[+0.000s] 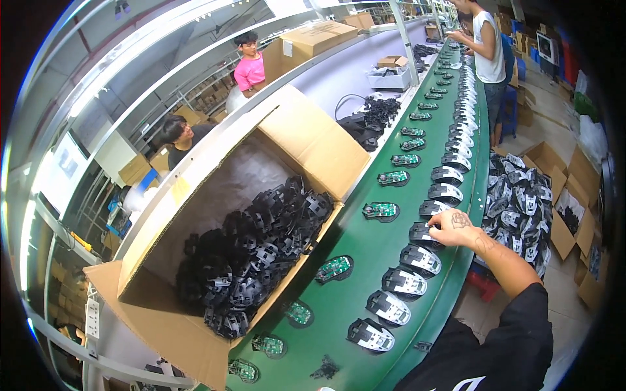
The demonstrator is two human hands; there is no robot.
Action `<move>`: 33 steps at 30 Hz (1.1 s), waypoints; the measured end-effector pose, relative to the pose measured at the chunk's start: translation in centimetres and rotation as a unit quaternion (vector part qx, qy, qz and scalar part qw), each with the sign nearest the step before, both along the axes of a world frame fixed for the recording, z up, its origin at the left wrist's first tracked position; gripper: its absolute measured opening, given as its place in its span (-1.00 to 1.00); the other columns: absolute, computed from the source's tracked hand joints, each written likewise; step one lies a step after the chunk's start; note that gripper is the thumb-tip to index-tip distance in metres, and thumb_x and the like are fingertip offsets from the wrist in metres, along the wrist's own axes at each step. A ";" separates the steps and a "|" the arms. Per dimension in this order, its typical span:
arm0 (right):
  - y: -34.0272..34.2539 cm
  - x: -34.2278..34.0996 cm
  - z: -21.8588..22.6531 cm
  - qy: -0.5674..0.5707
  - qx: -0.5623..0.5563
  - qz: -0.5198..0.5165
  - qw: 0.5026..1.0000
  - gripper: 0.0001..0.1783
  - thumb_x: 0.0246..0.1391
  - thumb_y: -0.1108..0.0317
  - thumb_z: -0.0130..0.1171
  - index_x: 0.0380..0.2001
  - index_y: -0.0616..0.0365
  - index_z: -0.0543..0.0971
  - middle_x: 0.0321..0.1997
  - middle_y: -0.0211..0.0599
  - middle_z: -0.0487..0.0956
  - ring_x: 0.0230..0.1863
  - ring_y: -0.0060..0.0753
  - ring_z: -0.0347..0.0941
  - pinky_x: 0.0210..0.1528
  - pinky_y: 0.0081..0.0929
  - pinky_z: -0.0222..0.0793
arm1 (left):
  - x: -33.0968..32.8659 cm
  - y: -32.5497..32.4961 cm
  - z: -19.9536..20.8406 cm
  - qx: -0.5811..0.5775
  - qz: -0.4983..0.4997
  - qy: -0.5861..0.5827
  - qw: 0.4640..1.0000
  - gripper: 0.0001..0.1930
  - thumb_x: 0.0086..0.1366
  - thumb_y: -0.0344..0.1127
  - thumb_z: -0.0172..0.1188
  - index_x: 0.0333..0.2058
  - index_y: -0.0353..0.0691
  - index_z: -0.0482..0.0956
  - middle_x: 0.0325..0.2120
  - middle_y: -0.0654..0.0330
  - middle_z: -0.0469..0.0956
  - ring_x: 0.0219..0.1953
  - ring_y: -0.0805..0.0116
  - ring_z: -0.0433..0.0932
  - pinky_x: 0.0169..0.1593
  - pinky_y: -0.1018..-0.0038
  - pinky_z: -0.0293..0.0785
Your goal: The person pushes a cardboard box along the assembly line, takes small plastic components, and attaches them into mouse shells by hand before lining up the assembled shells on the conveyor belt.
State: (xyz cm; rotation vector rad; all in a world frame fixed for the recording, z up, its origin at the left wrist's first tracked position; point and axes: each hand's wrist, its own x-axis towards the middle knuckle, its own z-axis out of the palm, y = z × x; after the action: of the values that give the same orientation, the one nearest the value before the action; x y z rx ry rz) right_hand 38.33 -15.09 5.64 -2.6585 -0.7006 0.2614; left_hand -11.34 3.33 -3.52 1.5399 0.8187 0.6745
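Observation:
My right hand [451,228] reaches over the green conveyor belt [352,293] from the right. Its fingers are closed on the edge of a dark computer mouse shell [422,234] in the row along the belt's near side. Below it in the same row sit several black-and-white mouse shells [404,283], and more continue up the belt beyond my hand. Left of this row runs a line of mouse bases with green circuit boards [335,268], set wider apart. My left hand cannot be made out.
An open cardboard box [143,313] of black plastic mouse parts [261,241] stands along the belt's left side. Small black pieces [325,368] lie on the belt. To the right is a heap of mouse shells [518,202]. A person in white [486,45] stands farther up the line.

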 end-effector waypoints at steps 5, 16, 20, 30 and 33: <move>0.5 -0.6 0.2 -0.016 0.011 0.005 1.000 -0.55 -0.15 0.08 0.07 -0.25 0.12 0.66 -0.30 -0.04 0.63 -0.16 -0.03 0.56 0.00 -0.22 0.43 | 1.5 -1.2 3.6 0.004 -0.013 -0.007 1.000 -0.39 0.11 -0.24 0.14 0.14 -0.35 0.32 -0.09 0.07 0.49 -0.03 0.25 0.46 0.09 0.38 0.36; -0.4 0.5 -0.3 -0.023 0.009 0.003 1.000 -0.58 -0.12 0.07 0.08 -0.27 0.08 0.66 -0.34 -0.06 0.63 -0.21 -0.07 0.57 -0.09 -0.23 0.45 | 3.4 -1.8 6.6 -0.027 -0.017 -0.067 0.997 -0.37 0.12 -0.19 0.18 0.13 -0.41 0.31 -0.07 0.02 0.48 -0.06 0.25 0.46 0.06 0.38 0.37; -0.1 2.5 2.0 -0.013 0.130 -0.002 0.991 -0.48 -0.11 0.12 0.12 -0.06 0.12 0.57 -0.43 -0.18 0.63 -0.34 -0.23 0.57 -0.21 -0.33 0.46 | -0.4 0.1 1.7 0.004 -0.022 -0.063 0.998 -0.36 0.12 -0.19 0.20 0.13 -0.42 0.31 -0.07 -0.01 0.48 -0.07 0.24 0.46 0.05 0.37 0.37; 14.2 5.1 21.4 -0.144 0.205 0.197 0.948 -0.21 -0.05 -0.02 0.05 0.17 0.31 0.31 0.13 0.20 0.41 0.15 0.09 0.35 0.20 -0.18 0.24 | -1.0 3.4 0.4 -0.357 -0.100 -0.239 0.897 -0.27 0.16 0.15 -0.04 0.19 -0.26 0.30 -0.06 -0.14 0.50 -0.29 0.04 0.58 -0.36 0.19 0.58; 16.8 6.2 23.6 -0.190 0.218 0.191 0.938 -0.20 -0.05 -0.03 0.05 0.17 0.32 0.29 0.11 0.22 0.42 0.14 0.11 0.36 0.19 -0.18 0.24 | 0.6 2.9 3.7 -0.356 0.008 -0.191 0.915 -0.27 0.18 0.15 -0.11 0.18 -0.28 0.30 -0.09 -0.15 0.52 -0.34 0.06 0.59 -0.36 0.21 0.57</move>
State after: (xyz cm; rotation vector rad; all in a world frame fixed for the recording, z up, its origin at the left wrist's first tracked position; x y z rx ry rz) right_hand 44.54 1.70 29.25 -2.1451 -1.2379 -0.2925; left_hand -10.71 6.25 0.22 0.7098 0.6708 0.5723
